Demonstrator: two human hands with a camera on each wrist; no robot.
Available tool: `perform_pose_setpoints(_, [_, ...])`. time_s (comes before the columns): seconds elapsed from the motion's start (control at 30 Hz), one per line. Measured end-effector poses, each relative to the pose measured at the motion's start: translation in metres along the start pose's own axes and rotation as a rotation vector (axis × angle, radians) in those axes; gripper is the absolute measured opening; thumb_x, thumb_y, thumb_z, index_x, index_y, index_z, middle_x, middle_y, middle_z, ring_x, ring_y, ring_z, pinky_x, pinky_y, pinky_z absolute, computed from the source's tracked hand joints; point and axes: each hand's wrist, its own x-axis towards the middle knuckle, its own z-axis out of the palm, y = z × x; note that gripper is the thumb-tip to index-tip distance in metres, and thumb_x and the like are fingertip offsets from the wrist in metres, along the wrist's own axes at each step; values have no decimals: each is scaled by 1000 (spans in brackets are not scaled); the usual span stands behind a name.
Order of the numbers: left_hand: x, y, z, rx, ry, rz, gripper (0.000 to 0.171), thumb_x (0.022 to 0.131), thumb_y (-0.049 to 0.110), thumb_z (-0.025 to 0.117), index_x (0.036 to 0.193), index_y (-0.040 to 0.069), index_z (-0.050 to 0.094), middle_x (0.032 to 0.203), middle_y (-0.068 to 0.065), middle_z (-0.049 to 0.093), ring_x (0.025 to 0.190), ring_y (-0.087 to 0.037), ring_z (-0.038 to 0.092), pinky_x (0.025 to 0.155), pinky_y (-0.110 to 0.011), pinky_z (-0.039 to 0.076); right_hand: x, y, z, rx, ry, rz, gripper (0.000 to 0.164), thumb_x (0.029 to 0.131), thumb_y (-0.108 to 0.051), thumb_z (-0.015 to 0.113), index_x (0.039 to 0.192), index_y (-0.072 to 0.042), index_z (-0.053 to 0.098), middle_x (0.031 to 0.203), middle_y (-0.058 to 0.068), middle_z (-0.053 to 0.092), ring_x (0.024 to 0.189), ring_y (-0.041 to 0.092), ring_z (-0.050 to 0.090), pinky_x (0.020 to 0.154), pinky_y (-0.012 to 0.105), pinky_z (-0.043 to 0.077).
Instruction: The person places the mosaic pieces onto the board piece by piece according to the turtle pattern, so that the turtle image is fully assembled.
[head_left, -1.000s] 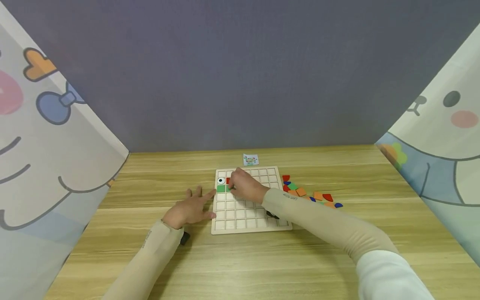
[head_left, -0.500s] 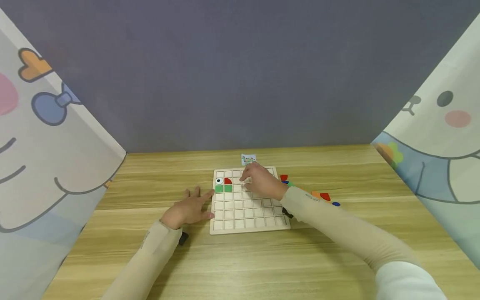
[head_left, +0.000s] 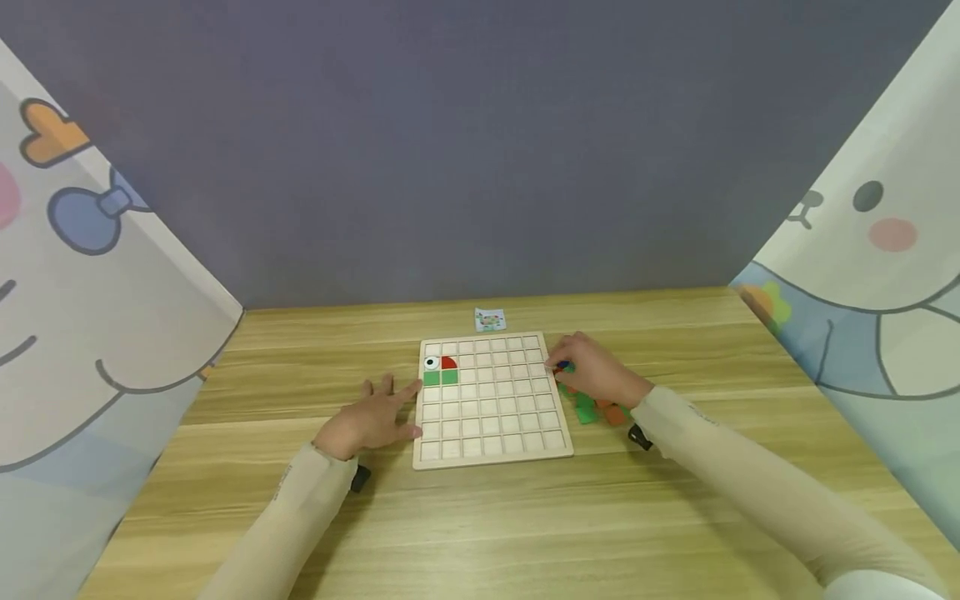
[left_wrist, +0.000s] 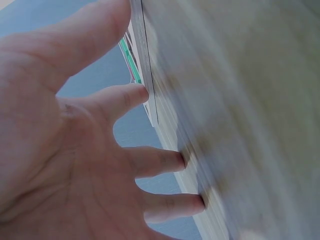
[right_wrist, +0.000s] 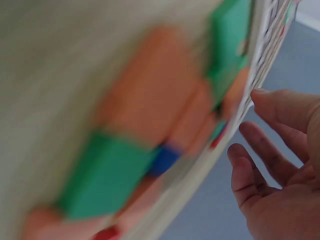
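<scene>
A pale wooden grid board point(head_left: 487, 408) lies on the table. In its upper left cells sit a white eye piece point(head_left: 431, 363), a red quarter-round piece point(head_left: 448, 362) and two green squares point(head_left: 441, 377). My left hand point(head_left: 367, 423) is spread flat by the board's left side; thumb and index finger touch its edge, as the left wrist view also suggests. My right hand point(head_left: 596, 371) hovers over the loose coloured pieces right of the board, fingers loosely bent. Nothing shows between those fingers in the right wrist view, where a green piece point(right_wrist: 110, 175) and an orange piece point(right_wrist: 155, 85) look blurred.
Behind the board lies a small picture card point(head_left: 491, 320). Loose green, orange, red and blue pieces, among them an orange square point(head_left: 615, 415), lie close to the board's right edge, partly hidden by my right hand. A grey wall panel point(head_left: 480, 167) rises behind the table.
My right hand has left the red and green pieces in the board's upper left cells and moved right, over the loose pieces. My left hand stays at the board's edge.
</scene>
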Motion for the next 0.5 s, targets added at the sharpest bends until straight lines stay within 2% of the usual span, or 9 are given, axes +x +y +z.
perform_pose_setpoints(0.23, [0, -1, 0, -1, 1, 8, 80, 88, 44, 63, 152, 22, 20, 149, -34, 3, 129, -61, 2, 82, -79, 23, -19, 31, -7, 18, 1, 12, 18, 89, -6, 66, 105, -8, 72, 115, 6, 60, 101, 24, 50, 82, 41, 47])
perform_pose_setpoints(0.33, [-1, 0, -1, 0, -1, 7, 79, 89, 44, 63, 152, 22, 21, 149, -34, 4, 129, -62, 3, 82, -79, 24, -23, 38, -10, 2, 12, -10, 17, 89, -3, 65, 103, -10, 73, 115, 6, 61, 101, 23, 50, 79, 40, 48])
perform_pose_setpoints(0.5, [-1, 1, -2, 0, -3, 9, 79, 89, 43, 63, 152, 21, 21, 149, -34, 4, 129, -62, 3, 82, -79, 24, -24, 43, -12, -40, -4, -35, 22, 88, 3, 63, 106, -5, 72, 118, 11, 60, 106, 30, 50, 83, 44, 46])
